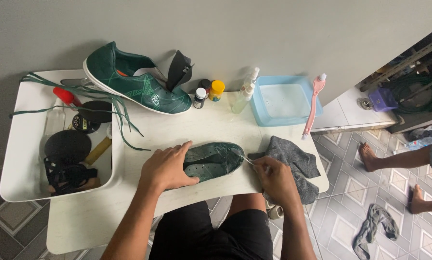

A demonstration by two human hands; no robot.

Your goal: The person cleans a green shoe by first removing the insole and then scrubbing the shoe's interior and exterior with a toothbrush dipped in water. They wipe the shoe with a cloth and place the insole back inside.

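A dark green insole (215, 160) lies flat on the white table (187, 130) in front of me. My left hand (167, 167) presses down on its left end with fingers spread. My right hand (272, 177) pinches a thin white stick (248, 161) whose tip touches the insole's right end. A grey cloth (293, 161) lies under and beside my right hand. A green shoe (134, 82) with its tongue pulled up leans against the wall at the back; its green laces (105, 103) trail loose over the tray edge.
A white tray (18, 159) at the left holds round black tins, a red-capped bottle and straps. Small bottles (207, 91), a spray bottle (245, 90), a light blue basin (283, 100) and a pink brush (313, 103) stand at the back. Another person's bare feet (370, 156) rest on the tiled floor at right.
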